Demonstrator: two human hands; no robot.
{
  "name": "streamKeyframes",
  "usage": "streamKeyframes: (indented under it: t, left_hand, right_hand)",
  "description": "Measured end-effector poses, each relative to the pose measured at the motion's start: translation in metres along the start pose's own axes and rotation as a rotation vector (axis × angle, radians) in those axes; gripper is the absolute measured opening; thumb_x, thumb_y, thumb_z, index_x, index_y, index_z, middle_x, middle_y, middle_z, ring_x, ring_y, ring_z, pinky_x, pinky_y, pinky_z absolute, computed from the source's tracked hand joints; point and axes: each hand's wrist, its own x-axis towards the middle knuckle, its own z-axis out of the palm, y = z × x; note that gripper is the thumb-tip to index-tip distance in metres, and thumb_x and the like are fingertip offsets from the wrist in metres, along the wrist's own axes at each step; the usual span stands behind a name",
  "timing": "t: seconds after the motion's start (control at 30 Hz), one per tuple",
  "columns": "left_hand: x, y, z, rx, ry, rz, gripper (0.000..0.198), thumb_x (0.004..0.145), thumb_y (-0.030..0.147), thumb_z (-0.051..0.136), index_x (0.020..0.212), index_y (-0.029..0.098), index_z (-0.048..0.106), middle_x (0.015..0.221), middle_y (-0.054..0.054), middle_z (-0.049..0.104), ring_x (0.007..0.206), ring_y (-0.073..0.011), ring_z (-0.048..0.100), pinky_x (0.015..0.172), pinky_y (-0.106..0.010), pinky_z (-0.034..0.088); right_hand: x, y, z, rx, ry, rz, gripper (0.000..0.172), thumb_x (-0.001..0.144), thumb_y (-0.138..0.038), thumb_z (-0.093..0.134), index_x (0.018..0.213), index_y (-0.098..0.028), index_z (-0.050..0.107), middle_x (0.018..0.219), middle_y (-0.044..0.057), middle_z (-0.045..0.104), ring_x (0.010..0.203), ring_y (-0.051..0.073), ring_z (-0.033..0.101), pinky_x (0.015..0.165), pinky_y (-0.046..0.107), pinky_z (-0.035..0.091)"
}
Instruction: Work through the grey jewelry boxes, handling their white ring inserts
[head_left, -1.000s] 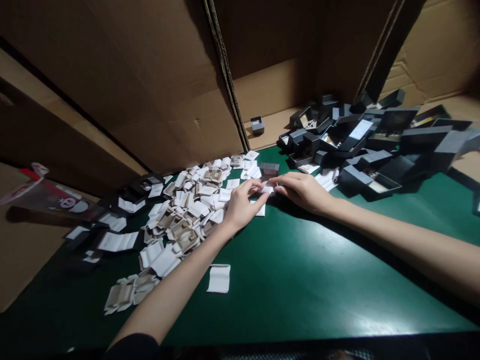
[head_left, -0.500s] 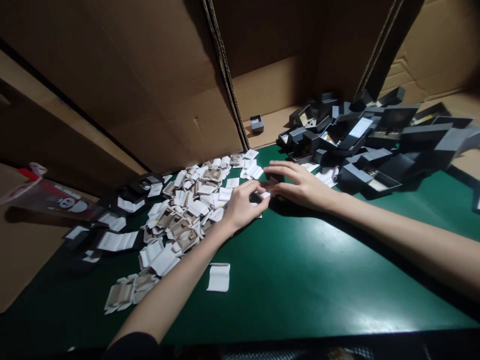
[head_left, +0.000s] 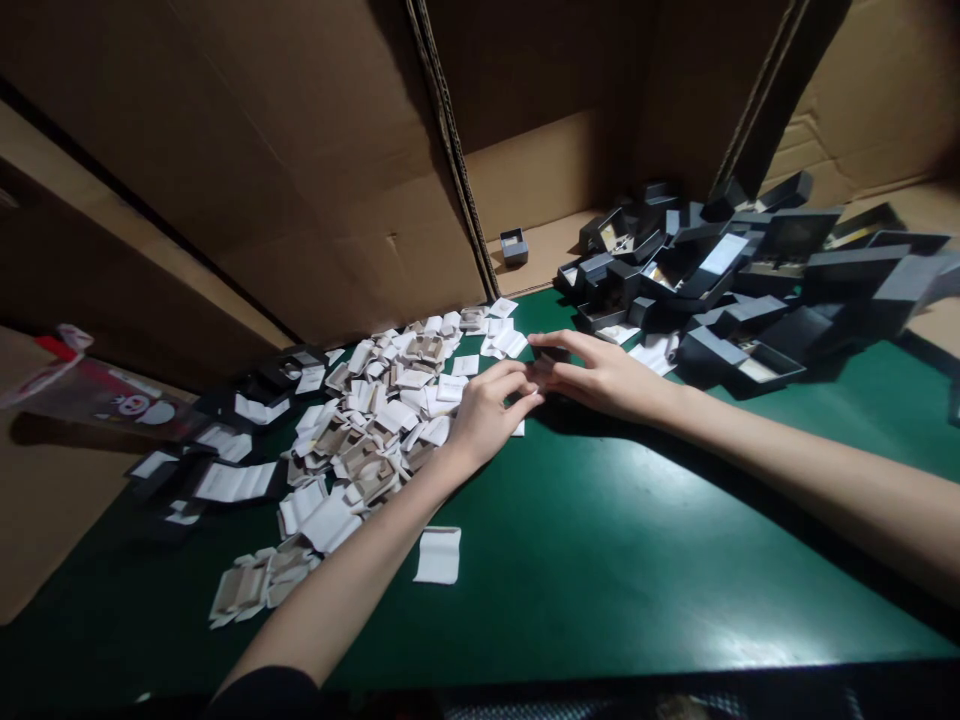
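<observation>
While both forearms reach out over the green table, we note the setting from the biggest pieces down: cardboard walls stand behind the work area, a heap of dark boxes lies at the far right, and a spread of white card inserts covers the far left of the mat. Our right hand comes in from the right, our left hand from the lower left, and they meet between the two heaps. Between them sits one small dark box, just past the left fingertips and under the right forefinger. Right thumb and forefinger close around it in a pinch, the other right fingers loosely curled. Left fingers are bent and bunched, tips touching or almost touching the box's near side; whether they hold a white piece we cannot tell. So the box lies forward and slightly right of the left fingers, the right hand being the nearer. Its long axis appears to run left-right, though it is too small to be sure.
</observation>
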Motion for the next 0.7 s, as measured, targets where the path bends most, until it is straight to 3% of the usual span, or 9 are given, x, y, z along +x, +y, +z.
streamKeyframes:
  t: [0.3,0.5,0.7]
  left_hand:
    - [-0.001,0.010,0.007,0.155,0.033,0.008,0.012,0.080,0.012,0.053,0.069,0.016,0.056,0.092,-0.004,0.059,0.078,-0.0122,0.060,0.066,-0.021,0.049]
    - [-0.002,0.010,0.007,0.147,0.035,0.041,0.015,0.086,0.018,0.056,0.073,0.016,0.061,0.097,-0.005,0.062,0.083,-0.0135,0.062,0.077,-0.024,0.050]
    - [-0.002,0.008,-0.001,0.228,-0.075,0.098,0.023,0.091,0.027,0.053,0.078,0.015,0.068,0.112,-0.011,0.063,0.097,-0.0203,0.064,0.086,-0.033,0.052]
  right_hand:
    - [-0.004,0.002,0.003,-0.003,0.007,-0.012,0.012,0.091,-0.021,0.051,0.092,-0.017,0.062,0.132,0.017,0.049,0.112,0.025,0.056,0.084,0.042,0.056]
    - [-0.005,0.001,0.003,0.018,0.023,-0.011,0.012,0.090,-0.022,0.053,0.083,-0.016,0.062,0.133,0.017,0.049,0.114,0.025,0.055,0.083,0.041,0.056]
    - [-0.006,0.009,-0.006,0.143,-0.044,-0.058,0.008,0.087,-0.020,0.054,0.087,-0.017,0.061,0.142,0.016,0.041,0.124,0.026,0.049,0.090,0.043,0.053]
